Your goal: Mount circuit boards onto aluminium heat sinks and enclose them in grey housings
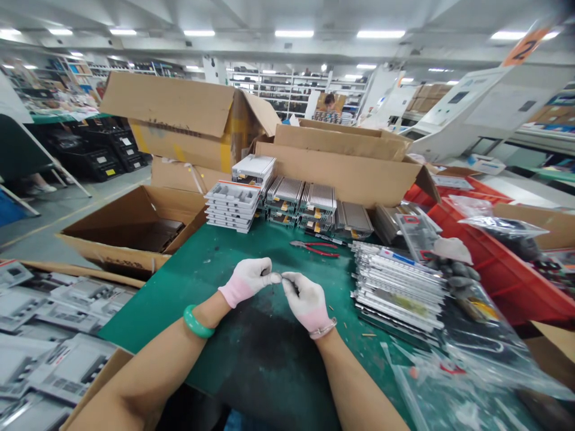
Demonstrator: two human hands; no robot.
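My left hand [249, 280], in a white and pink glove, is closed in a pinch over the green tabletop [211, 254]. Facing it, my right hand [306, 298], gloved the same way, pinches too, and the fingertips of both meet. Between them shows a small dark thing [281, 276], too small to name. Beyond the hands lie pliers [317, 246] with red handles. Small brass-coloured pins [369, 334] are scattered to the right of my right hand.
Stacked grey panels [231, 206] and finned metal heatsinks [284, 194] stand at the back. At right are piled metal strips [398, 290], plastic bags [467, 389] and a red bin [498, 263]. Left of the table, cardboard boxes [112, 230] hold parts. A person [329, 105] is far behind.
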